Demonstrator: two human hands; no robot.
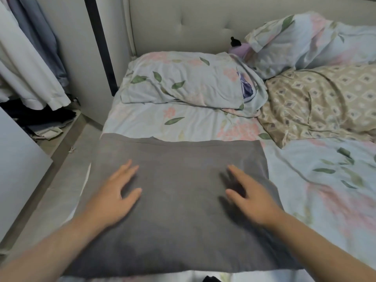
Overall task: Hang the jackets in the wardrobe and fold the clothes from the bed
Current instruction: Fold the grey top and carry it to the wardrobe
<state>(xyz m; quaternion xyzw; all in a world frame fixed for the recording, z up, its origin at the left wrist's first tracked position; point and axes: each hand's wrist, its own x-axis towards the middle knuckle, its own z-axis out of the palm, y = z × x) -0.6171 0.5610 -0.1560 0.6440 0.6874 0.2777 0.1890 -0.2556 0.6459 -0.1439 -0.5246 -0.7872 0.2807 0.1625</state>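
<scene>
We have the grey cloth spread flat on the bed, under our left hand and right hand, both open-fingered. Folding looks barely started; clothes already hang left of us.

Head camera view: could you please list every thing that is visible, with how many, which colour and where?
grey garment: 1, grey, spread flat on the bed's near side
floral pillows: 2, pale blue floral, one flat at the bed's head, one leaning on the headboard
patterned cushion: 1, beige, right of the flat pillow
bed sheet: 1, pale blue floral, across the bed
headboard: 1, beige, far end
purple item: 1, purple with black top, between the pillows
hanging clothes: several, white and blue-grey, far left
dark clothes pile: 1, black, below the hanging clothes
left hand: 1, fingers straight, at the garment's left part
right hand: 1, fingers straight, blurred, at the garment's right part
</scene>
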